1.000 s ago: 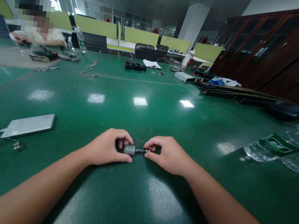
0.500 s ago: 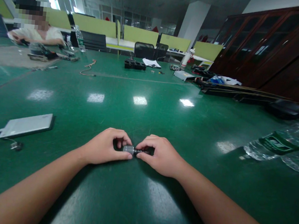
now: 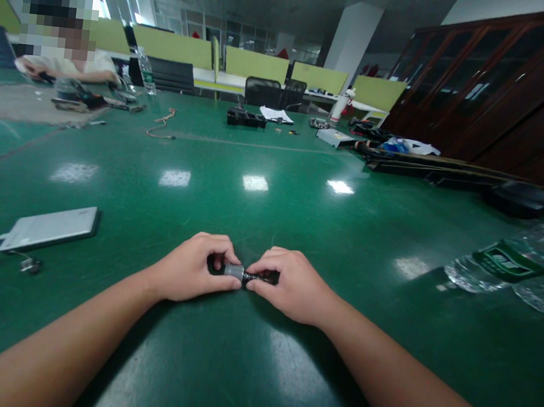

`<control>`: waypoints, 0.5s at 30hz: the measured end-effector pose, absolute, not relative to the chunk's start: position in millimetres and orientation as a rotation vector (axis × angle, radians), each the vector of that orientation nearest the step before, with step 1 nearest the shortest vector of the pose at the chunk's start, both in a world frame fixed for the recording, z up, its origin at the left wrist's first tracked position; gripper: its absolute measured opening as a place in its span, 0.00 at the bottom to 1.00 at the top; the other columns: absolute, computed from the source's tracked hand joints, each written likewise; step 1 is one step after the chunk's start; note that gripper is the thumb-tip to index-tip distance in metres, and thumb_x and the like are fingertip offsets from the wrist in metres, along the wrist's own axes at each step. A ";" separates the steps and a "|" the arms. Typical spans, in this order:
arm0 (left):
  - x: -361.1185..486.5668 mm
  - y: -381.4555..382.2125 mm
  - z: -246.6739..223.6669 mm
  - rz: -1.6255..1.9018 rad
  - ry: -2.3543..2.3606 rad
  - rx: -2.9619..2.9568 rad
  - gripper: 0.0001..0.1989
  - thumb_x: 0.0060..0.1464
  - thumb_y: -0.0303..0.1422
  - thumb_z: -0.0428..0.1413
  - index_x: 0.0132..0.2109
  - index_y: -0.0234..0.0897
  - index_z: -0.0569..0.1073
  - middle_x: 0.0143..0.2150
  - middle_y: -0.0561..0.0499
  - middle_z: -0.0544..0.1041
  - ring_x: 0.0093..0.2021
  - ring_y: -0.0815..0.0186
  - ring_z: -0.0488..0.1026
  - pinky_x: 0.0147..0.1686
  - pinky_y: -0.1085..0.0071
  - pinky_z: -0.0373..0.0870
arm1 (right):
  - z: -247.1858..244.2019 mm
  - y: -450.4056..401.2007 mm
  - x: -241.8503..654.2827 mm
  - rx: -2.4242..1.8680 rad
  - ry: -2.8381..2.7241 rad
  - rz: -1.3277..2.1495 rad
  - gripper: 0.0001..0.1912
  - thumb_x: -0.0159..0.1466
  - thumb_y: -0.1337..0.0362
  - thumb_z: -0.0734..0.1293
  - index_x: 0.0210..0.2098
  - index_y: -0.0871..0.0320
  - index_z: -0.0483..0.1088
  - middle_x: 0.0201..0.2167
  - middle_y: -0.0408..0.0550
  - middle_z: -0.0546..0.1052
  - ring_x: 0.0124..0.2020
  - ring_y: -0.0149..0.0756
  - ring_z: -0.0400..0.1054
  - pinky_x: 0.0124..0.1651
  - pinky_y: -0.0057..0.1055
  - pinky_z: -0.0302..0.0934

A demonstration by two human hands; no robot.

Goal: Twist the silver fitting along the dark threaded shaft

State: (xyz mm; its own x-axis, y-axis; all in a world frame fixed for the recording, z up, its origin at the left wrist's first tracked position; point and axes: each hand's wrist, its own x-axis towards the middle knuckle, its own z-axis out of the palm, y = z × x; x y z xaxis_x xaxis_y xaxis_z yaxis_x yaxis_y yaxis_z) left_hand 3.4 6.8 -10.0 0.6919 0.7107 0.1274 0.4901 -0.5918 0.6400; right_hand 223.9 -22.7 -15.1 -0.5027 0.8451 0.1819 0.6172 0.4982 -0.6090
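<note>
Just above the green table, a small grey cylinder lies sideways between the thumb and fingers of my left hand. From its right end runs a thin dark ridged shaft, which my right hand pinches between thumb and fingers. The two pieces meet end to end, and my fingertips are close together there. Fingers hide part of the shaft, so I cannot tell how the pieces are joined.
A white power bank with a cable lies at the left. Water bottles lie at the right. Farther back are a black tray, a silver box, and a seated person at the far left.
</note>
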 end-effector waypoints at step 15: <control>2.7 6.6 -9.5 0.480 0.943 2.345 0.11 0.52 0.38 0.63 0.38 0.36 0.76 0.32 0.53 0.74 0.32 0.67 0.70 0.37 0.71 0.64 | -13.3 -21.7 229.0 -1.179 -2.321 0.684 0.07 0.58 0.67 0.72 0.37 0.56 0.79 0.30 0.44 0.78 0.33 0.33 0.69 0.38 0.28 0.59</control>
State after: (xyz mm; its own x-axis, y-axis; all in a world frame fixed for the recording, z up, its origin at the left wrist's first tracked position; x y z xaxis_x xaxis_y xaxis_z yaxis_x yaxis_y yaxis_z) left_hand 2.7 6.6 -9.5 0.6883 0.7161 0.1157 0.5149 -0.5948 0.6173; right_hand 229.0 -21.7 -13.3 -0.5354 0.8286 0.1636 0.6075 0.5124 -0.6069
